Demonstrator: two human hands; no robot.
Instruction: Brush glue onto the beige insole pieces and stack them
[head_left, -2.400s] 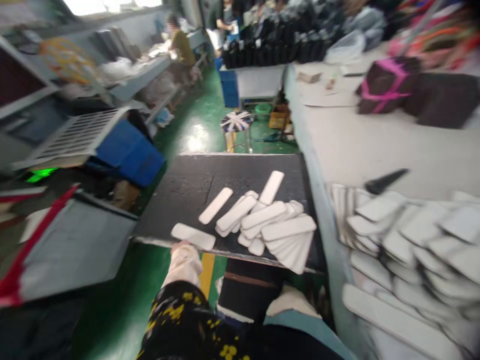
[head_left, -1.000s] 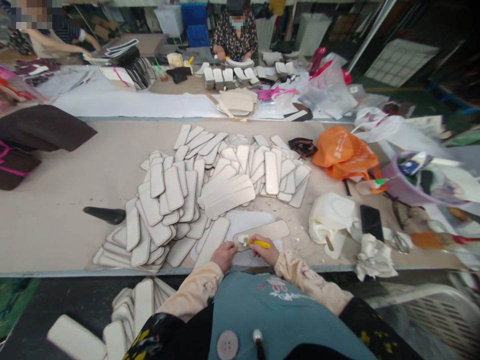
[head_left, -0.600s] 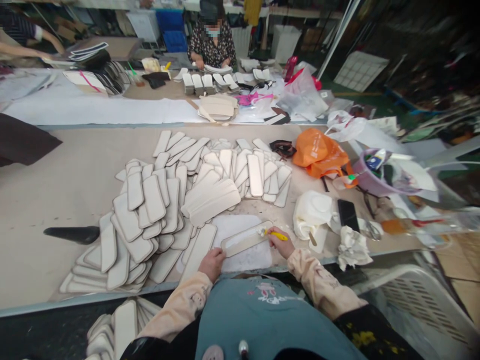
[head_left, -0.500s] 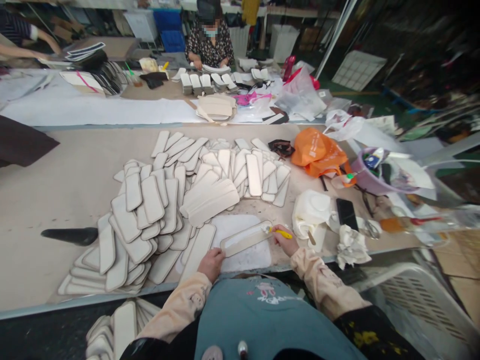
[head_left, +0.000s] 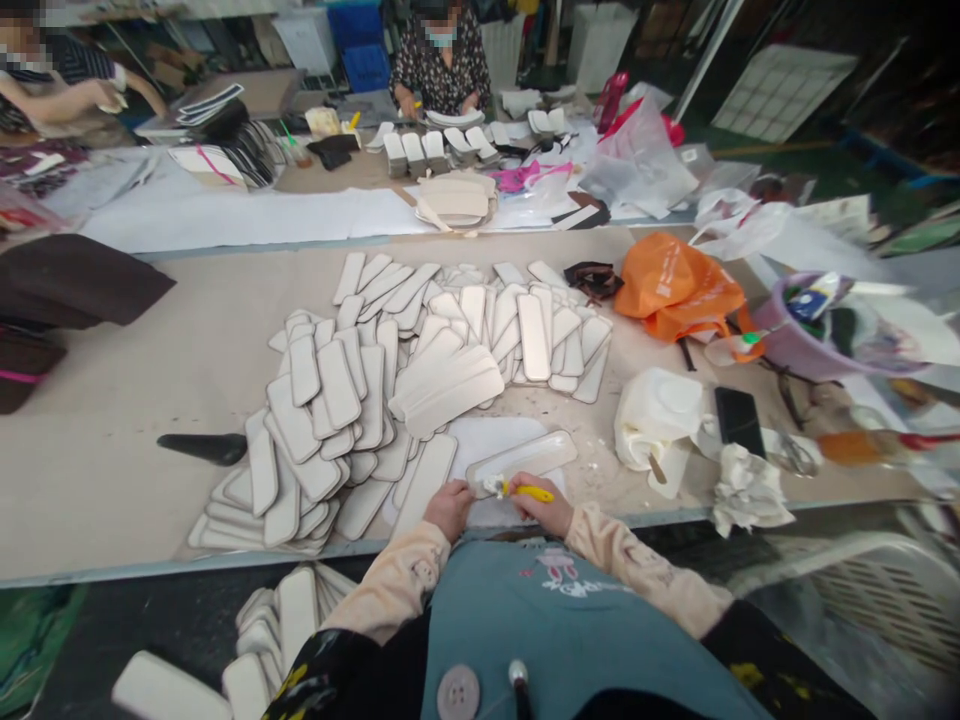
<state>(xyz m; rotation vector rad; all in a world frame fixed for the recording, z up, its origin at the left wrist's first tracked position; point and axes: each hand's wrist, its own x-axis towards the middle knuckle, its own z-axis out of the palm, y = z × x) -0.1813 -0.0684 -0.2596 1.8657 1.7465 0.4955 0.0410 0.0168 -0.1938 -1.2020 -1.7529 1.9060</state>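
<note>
My right hand [head_left: 549, 510] is closed on the yellow handle of a small brush [head_left: 535, 493]. White paste clings to the brush head, which touches the left part of a long, round-ended pale panel [head_left: 544, 453]. My left hand [head_left: 450, 508] pinches the left end of that panel. Beneath it lies a white sheet [head_left: 480, 440]. A large heap of similar pale panels [head_left: 341, 380] spreads to the left and beyond. One wide, creased pale piece [head_left: 450, 390] rests on top of the heap.
Right of my hands stand a cut-open white plastic jug [head_left: 660, 405], a phone [head_left: 739, 420] and crumpled paper [head_left: 752, 488]. Behind are an orange bag [head_left: 679, 285] and a purple basin [head_left: 806, 345]. A black tapered object [head_left: 202, 447] lies left. A co-worker [head_left: 441, 65] sits across.
My right hand has drawn the brush leftward along the panel, from its right end toward my left hand. My left hand still holds the panel's left end. The view has shifted.
</note>
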